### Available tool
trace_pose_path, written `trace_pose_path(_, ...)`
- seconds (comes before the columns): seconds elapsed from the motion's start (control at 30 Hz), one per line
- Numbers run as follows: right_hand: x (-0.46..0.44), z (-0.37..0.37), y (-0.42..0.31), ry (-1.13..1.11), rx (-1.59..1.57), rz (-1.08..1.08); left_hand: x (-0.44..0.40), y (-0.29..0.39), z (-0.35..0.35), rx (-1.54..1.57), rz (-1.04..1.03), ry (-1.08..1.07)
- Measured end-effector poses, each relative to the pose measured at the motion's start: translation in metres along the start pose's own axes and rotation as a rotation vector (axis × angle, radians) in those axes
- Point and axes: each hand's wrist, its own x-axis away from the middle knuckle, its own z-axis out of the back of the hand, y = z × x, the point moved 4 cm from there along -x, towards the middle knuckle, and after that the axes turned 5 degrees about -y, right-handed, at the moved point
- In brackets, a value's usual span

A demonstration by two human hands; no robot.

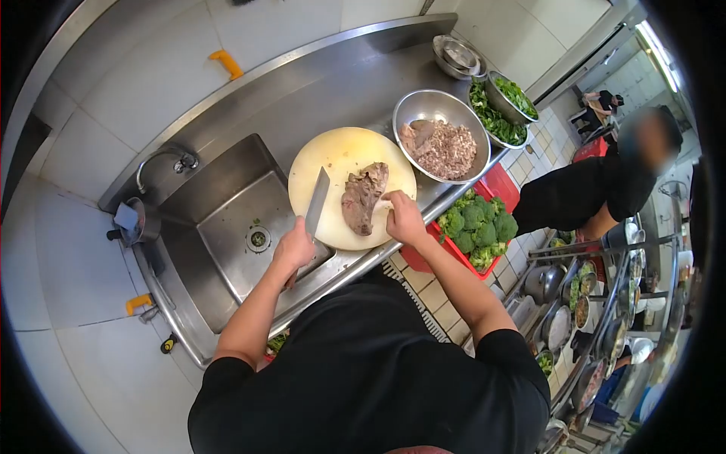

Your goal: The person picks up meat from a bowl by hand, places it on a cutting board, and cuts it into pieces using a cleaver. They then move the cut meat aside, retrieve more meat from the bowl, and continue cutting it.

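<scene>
My left hand (295, 246) is closed around the handle of a kitchen knife (318, 197). Its broad blade points away from me over the left part of a round, pale yellow cutting board (306, 163). A greyish-brown piece of cooked meat (363, 200) lies on the middle of the board, apart from the blade. Beside its right edge is my right hand (407, 218), fingers bent and seemingly apart, with the fingertips close to the meat; whether they touch it I cannot tell. Behind the board to the right, a steel bowl (404, 113) holds chopped meat and larger pieces.
A steel sink (227, 219) with a tap (162, 163) lies left of the board. Bowls of leafy greens (495, 113) stand at the counter's right end. Below the edge, a red crate (484, 271) holds broccoli (476, 223). A person (582, 185) stands near a rack of pans at right.
</scene>
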Motion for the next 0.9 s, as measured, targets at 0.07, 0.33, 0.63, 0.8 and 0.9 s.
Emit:
trace_pose_path(0.07,-0.020,0.007,-0.001,0.108,-0.071,-0.049,-0.007,0.002,-0.002,-0.021,-0.013,0.022)
trace_pose_path(0.33,-0.108,-0.029,0.037,-0.243,-0.096,-0.611,-0.005,0.016,-0.001,-0.066,0.035,0.079)
trace_pose_path(0.63,-0.133,-0.028,0.048,-0.246,-0.888,-0.604,0.001,0.025,-0.001,-0.056,0.110,0.128)
trace_pose_path(0.8,-0.174,0.006,0.013,-0.204,-1.165,-0.298,-0.001,0.019,-0.003,-0.034,0.096,0.157)
trace_pose_path(0.9,-0.178,0.044,-0.022,-0.017,-1.079,-0.003,-0.005,0.012,-0.008,0.002,0.106,0.196)
